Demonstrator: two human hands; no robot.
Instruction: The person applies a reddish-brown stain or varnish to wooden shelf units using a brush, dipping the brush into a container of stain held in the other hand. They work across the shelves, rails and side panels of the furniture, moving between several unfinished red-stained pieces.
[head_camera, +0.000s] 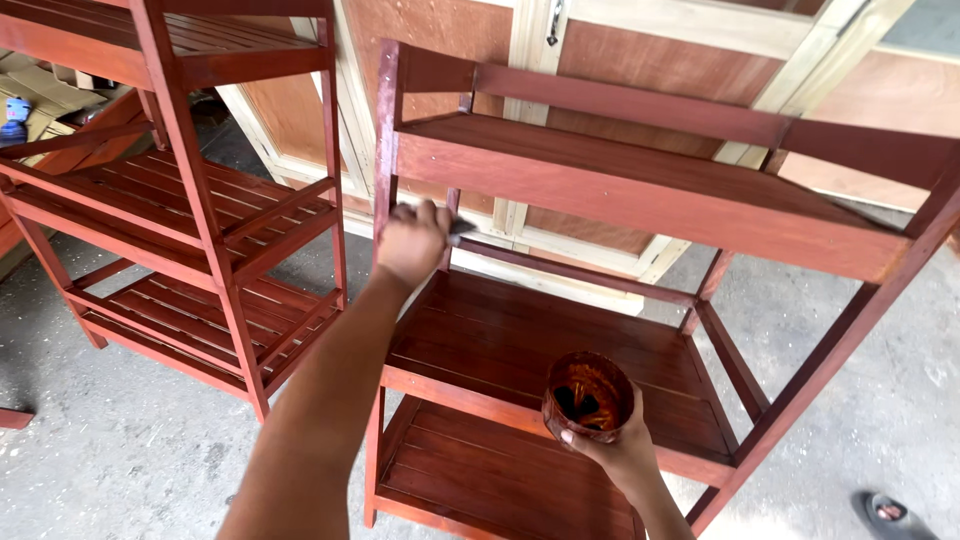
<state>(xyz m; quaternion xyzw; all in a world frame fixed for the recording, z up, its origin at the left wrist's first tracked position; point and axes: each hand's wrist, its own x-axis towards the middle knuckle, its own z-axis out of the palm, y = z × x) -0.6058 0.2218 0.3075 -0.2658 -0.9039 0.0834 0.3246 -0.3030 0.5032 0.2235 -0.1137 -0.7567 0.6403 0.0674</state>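
Left hand (412, 243) fingers closed on brush (462, 227) at shelf rack (640, 190) upright. Right hand (612, 447) grips stain cup (588, 395). Shelves appear coated; upright looks patchy.

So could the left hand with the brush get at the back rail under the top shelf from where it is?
Probably yes. The left hand is already up between the shelves, its brush close to the back rail, with open space between. The right hand holds the stain cup lower down, out of the way.
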